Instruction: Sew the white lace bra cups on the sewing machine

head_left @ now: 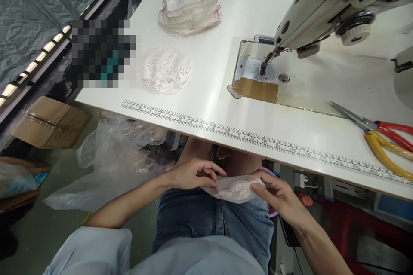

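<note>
Below the table's front edge, over my lap, both hands hold a small pale pink lace fabric piece (235, 189). My left hand (190, 172) pinches its left end with curled fingers. My right hand (277, 193) grips its right end, thumb on top. On the white sewing table (206, 107) lies a loose white lace piece (165, 69), and farther back stands a stack of lace pieces (192, 2). The sewing machine (338, 4) stands at the right, its needle (265, 65) over the metal plate.
Scissors with red and yellow handles (380, 137) lie at the table's right front. A printed ruler strip (258, 139) runs along the front edge. Clear plastic bags (112, 159) and cardboard boxes (50, 122) sit on the floor at the left.
</note>
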The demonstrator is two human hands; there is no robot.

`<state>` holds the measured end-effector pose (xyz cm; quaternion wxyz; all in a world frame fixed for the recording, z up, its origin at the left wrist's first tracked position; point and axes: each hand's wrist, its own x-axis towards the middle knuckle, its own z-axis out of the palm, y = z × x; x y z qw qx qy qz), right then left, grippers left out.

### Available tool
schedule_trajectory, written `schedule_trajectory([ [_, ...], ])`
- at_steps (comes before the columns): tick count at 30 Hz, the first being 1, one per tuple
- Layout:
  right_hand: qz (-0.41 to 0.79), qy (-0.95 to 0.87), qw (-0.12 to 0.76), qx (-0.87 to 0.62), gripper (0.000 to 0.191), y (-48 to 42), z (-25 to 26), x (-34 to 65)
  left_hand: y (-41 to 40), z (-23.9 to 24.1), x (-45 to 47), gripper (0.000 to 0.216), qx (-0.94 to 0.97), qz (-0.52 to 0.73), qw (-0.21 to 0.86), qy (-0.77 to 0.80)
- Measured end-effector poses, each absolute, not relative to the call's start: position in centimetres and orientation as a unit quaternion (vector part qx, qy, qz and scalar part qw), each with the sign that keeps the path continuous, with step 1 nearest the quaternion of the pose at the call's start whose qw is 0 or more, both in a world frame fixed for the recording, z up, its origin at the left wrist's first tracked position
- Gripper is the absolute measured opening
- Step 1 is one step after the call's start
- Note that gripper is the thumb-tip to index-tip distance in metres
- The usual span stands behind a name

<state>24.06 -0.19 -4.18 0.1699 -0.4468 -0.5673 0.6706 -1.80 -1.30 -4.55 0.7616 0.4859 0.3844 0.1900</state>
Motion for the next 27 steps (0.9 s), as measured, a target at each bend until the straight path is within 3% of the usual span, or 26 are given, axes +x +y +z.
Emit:
schedule_trajectory([
  [5,0.69,-0.546,0.179,-0.44,0.021,-0.6,-5.2,24.1,-0.9,-4.2,-1.5,0.045,0.526,0.136,0.745,0.386],
  [11,0.689,-0.534,0.179,-0.456,0.025,-0.7,-5.5,24.1,-1.1,-4.8,-1.3,0.022,0.557,0.155,0.729,0.367],
  [27,0.733,-0.495,0.176,-0.432,0.019,-1.8,-6.0,23.4,-1.3,-4.5,-1.8,0.043,0.491,0.116,0.787,0.355],
])
